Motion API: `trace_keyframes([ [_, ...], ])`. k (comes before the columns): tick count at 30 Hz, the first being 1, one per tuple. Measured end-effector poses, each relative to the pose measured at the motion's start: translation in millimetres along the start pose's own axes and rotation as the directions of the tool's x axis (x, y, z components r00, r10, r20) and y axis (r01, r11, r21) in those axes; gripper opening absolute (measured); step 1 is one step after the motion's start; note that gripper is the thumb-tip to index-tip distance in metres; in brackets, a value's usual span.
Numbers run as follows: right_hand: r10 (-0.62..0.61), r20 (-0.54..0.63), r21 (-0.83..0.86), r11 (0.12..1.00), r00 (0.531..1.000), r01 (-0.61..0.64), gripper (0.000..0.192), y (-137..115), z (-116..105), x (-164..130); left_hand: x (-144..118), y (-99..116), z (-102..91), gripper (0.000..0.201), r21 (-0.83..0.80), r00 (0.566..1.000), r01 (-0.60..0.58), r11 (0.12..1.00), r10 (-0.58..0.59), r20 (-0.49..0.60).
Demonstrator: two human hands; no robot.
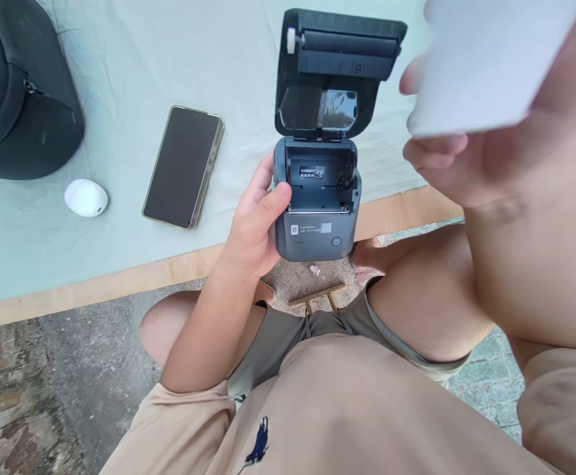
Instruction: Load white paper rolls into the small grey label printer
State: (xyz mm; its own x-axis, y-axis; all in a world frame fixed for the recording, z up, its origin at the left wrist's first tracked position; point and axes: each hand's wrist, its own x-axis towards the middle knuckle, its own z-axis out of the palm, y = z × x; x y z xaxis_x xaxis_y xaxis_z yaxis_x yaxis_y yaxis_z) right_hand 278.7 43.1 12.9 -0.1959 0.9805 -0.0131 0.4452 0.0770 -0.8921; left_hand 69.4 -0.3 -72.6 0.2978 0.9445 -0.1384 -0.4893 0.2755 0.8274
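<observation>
My left hand (260, 221) grips a dark blue-grey portable label printer (317, 234) by its left side, thumb over the edge. The printer's lid (340, 72) stands open, showing a black roller at its far end. Inside the exposed compartment (317, 178) there is a small label, and no roll shows in it. Close to the camera at the upper right, my right hand (485, 165) holds a white paper-like piece (490, 66), blurred and partly out of view. Its fingers curl around the far and left sides of that piece, apart from the printer.
A smartphone (183, 168) with a dark screen lies on the cloth-covered table (134, 39). Left of it are a white earbud case (86, 198) and a black zippered bag (20, 99). The table's wooden edge (169, 270) runs before my knees.
</observation>
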Motion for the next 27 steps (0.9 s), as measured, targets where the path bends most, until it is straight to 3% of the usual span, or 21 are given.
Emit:
trace_keyframes([
  [3, 0.267, 0.001, 0.326, 0.911, 0.964, -0.253, 0.062, 13, -4, 6, -1, 2, 0.8, 0.041, -0.051, 1.0, 0.007, 0.999, -0.006, 0.021],
  [6, 0.32, -0.078, 0.45, 0.856, 0.944, -0.253, 0.042, 32, -3, 4, -2, 4, 3.1, 0.038, -0.061, 1.0, 0.014, 0.998, -0.013, 0.02],
  [7, 0.292, -0.106, 0.439, 0.872, 0.951, -0.219, 0.038, 39, -2, 3, -2, 4, 3.6, 0.038, -0.051, 1.0, 0.012, 0.999, -0.011, 0.015],
  [10, 0.157, -0.113, 0.344, 0.932, 0.981, -0.11, 0.051, 55, 1, 0, -2, 5, 3.5, 0.038, -0.037, 1.0, 0.006, 0.999, -0.005, 0.02],
  [13, -0.069, -0.113, 0.059, 0.995, 0.991, 0.076, 0.05, 59, 2, -2, -1, 4, 1.9, 0.036, -0.06, 1.0, 0.008, 0.998, -0.007, 0.026],
  [15, -0.2, -0.122, -0.152, 0.972, 0.972, 0.181, 0.049, 57, 3, -5, -1, 4, 0.9, 0.036, -0.078, 0.999, 0.008, 0.997, -0.006, 0.032],
  [17, -0.216, -0.108, -0.27, 0.946, 0.97, 0.18, 0.052, 56, 4, -6, 0, 3, 0.3, 0.036, -0.091, 0.999, 0.011, 0.996, -0.007, 0.048],
  [21, -0.03, -0.044, -0.384, 0.923, 0.999, 0.011, 0.063, 59, 9, -3, 0, 3, 0.2, 0.041, -0.063, 0.998, 0.026, 0.998, -0.023, 0.054],
  [23, -0.12, -0.023, -0.345, 0.933, 0.992, 0.105, 0.068, 62, 5, -1, -1, 3, 0.5, 0.043, -0.057, 0.998, 0.029, 0.998, -0.025, 0.06],
  [25, -0.349, -0.131, -0.307, 0.904, 0.928, 0.296, 0.059, 66, -4, 0, -1, 3, 0.7, 0.042, -0.073, 0.998, 0.029, 0.997, -0.025, 0.064],
  [27, -0.489, -0.334, -0.424, 0.841, 0.806, 0.335, 0.048, 69, -18, 2, -1, 3, 0.7, 0.04, -0.085, 0.998, 0.026, 0.996, -0.021, 0.056],
])
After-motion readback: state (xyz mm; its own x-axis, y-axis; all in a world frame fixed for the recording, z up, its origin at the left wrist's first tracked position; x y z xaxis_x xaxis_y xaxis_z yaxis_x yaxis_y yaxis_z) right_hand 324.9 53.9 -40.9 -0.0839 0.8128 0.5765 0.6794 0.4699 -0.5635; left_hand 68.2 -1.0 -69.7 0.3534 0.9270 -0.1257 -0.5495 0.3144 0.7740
